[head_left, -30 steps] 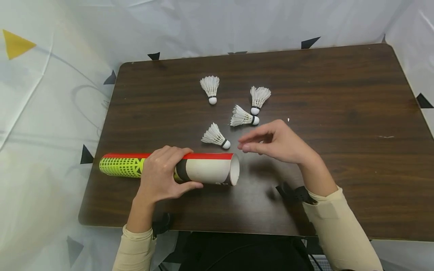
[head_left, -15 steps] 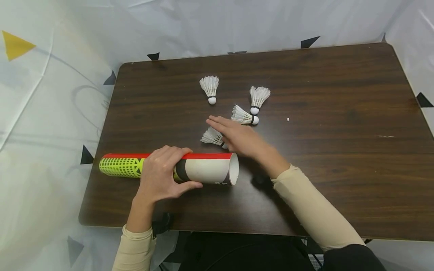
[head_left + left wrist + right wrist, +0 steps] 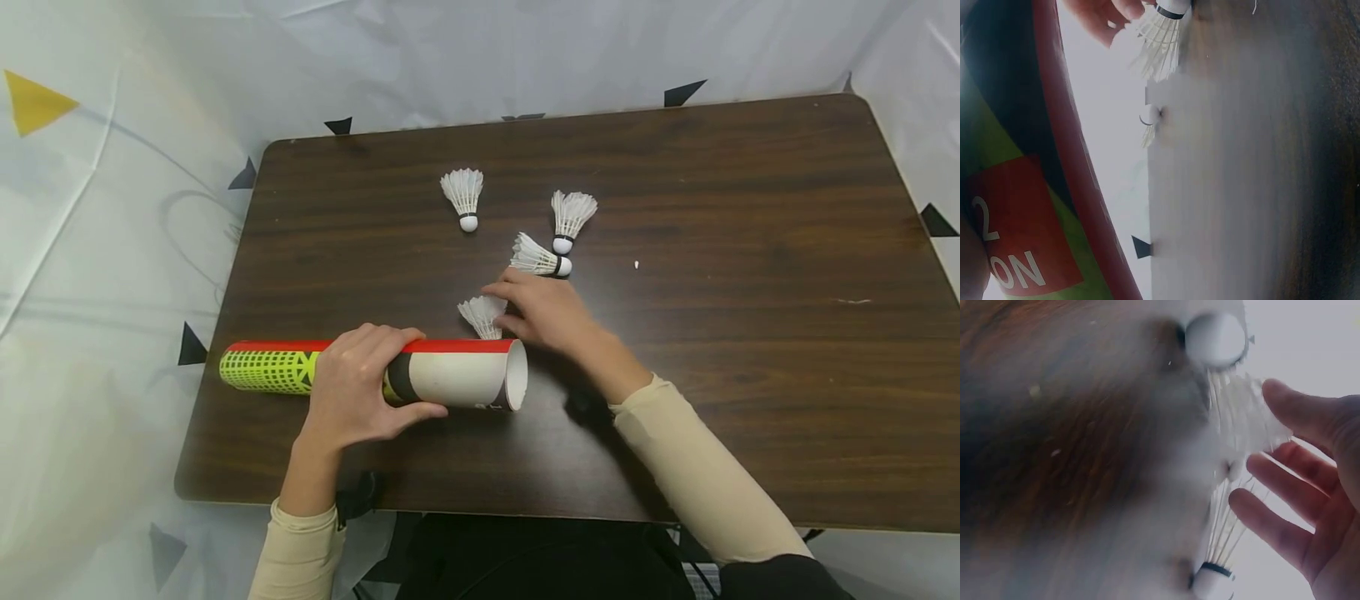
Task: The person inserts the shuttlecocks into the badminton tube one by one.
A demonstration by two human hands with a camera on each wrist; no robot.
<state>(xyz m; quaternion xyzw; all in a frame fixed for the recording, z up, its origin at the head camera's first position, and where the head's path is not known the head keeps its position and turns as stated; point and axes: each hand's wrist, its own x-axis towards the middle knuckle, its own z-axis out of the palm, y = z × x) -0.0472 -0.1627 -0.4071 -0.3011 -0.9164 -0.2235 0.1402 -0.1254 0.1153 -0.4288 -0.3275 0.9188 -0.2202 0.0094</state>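
Observation:
My left hand grips a shuttlecock tube lying sideways near the front of the table, its open end facing right. The tube has a yellow-green pattern, a red stripe and a white end section. Just behind that end, a white feather shuttlecock lies partly hidden by the tube. My right hand is at this shuttlecock's right side, thumb and fingers spread about the feathers. In the right wrist view the thumb overlaps the feather edge, and a gap shows between thumb and fingers.
Behind the right hand lies another shuttlecock, close to a third shuttlecock. One more shuttlecock lies farther back on the left. A tiny white scrap is on the brown table. White sheeting surrounds it.
My right hand has moved left to the nearest shuttlecock, which has turned and shifted so its cork end is out of sight behind the tube. The left hand and tube have stayed put.

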